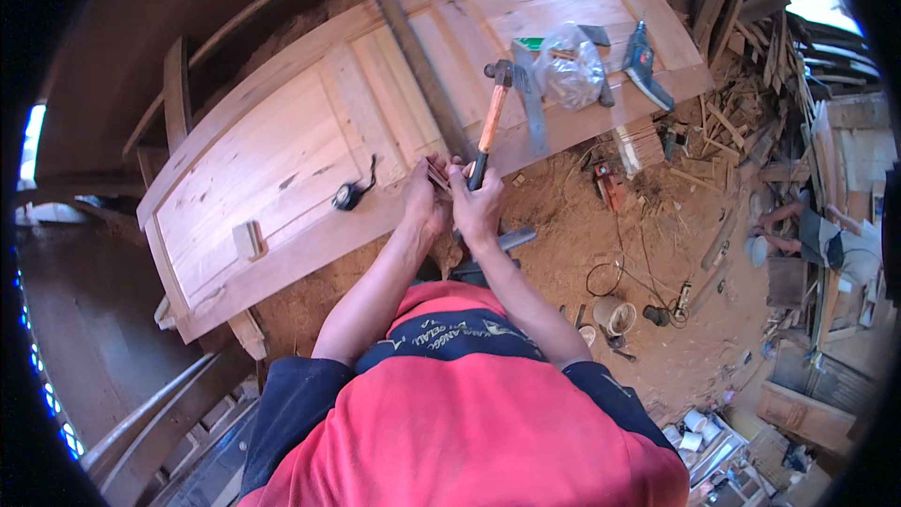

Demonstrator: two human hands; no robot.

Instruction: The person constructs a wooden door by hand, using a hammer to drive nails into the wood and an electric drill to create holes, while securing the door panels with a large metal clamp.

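A hammer [493, 117] is in my right hand [480, 205], its head up over the door and its dark grip inside my closed fingers. Close beside it, my left hand [428, 199] is closed at the near edge of a wooden panel door [282, 164]. Between its fingers is a small, thin reddish-brown piece, too small to name. A long bar clamp [413, 52] crosses the door and ends by both hands. Left of my left hand, a black tape measure [347, 195] and a small wood block [248, 239] lie on the door.
On the door's right part lie a clear plastic bag [569, 70], a flat metal blade [532, 113] and a power drill [642, 66]. Wood scraps [723, 127], a bucket [615, 316] and cords cover parts of the dirt floor. Another person [835, 239] sits at the far right.
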